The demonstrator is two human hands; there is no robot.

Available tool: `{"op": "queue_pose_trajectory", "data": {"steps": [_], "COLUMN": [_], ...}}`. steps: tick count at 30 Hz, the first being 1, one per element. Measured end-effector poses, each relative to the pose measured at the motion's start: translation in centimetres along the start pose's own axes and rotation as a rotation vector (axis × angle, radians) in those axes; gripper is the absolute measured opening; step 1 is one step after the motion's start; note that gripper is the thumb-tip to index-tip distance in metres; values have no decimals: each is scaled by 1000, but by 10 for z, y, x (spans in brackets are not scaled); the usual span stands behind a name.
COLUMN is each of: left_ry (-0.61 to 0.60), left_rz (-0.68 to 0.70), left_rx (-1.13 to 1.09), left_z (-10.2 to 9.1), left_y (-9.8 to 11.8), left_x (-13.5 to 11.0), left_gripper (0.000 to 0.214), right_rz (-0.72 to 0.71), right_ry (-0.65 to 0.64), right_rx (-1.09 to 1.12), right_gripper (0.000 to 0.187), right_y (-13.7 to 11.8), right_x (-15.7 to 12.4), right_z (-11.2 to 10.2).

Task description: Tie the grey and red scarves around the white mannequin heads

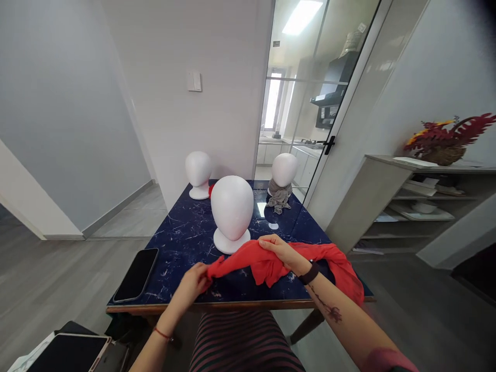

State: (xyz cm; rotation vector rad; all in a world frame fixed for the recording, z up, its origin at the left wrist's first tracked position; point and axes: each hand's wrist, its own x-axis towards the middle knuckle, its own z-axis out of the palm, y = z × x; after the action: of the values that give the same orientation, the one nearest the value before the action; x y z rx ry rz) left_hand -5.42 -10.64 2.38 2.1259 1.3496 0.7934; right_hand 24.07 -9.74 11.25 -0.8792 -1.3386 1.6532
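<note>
A long red scarf (pixel 267 266) stretches across the front of the table, bunched lengthwise. My left hand (pixel 190 284) grips its left end, fingers closed around the cloth. Further along, my right hand (pixel 282 252) pinches the scarf from above. From there the cloth runs right and droops over the table's front right edge (pixel 349 279). Just behind the scarf stands a white mannequin head (pixel 232 209), upright with a bare neck. I cannot tell whether the scarf touches its base.
Two more mannequin heads stand at the back: a left one (pixel 198 170) with something red beside it, and a right one (pixel 284 169) wearing a grey scarf (pixel 279 196). A phone (pixel 137 275) lies at the left edge of the dark blue marbled table (pixel 178 232).
</note>
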Motion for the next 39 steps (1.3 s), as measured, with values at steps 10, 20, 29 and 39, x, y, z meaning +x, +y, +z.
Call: {"op": "queue_pose_trajectory", "data": {"steps": [10,20,29,39], "left_ry": [904,-249,-728,-386], "left_rz": [-428,-28,-272,-314], "left_rx": [-210,-720,-1272,-1346], "left_z": [-60,17,-11,-39], "left_y": [-40,98,53,0], "left_x": [-25,6,-13,-25], "left_gripper": [34,37,34,28], "right_rz": [17,-77,65,187], "right_ry": [-7,-223,-266,-509], "right_rx": [86,-374,-824,-248], "right_gripper": [46,37,50,51], "right_y": [-3,-55,-85,-58], "right_x": [-11,-10,-12,-2], "right_z": [-18,26,-22,-83]}}
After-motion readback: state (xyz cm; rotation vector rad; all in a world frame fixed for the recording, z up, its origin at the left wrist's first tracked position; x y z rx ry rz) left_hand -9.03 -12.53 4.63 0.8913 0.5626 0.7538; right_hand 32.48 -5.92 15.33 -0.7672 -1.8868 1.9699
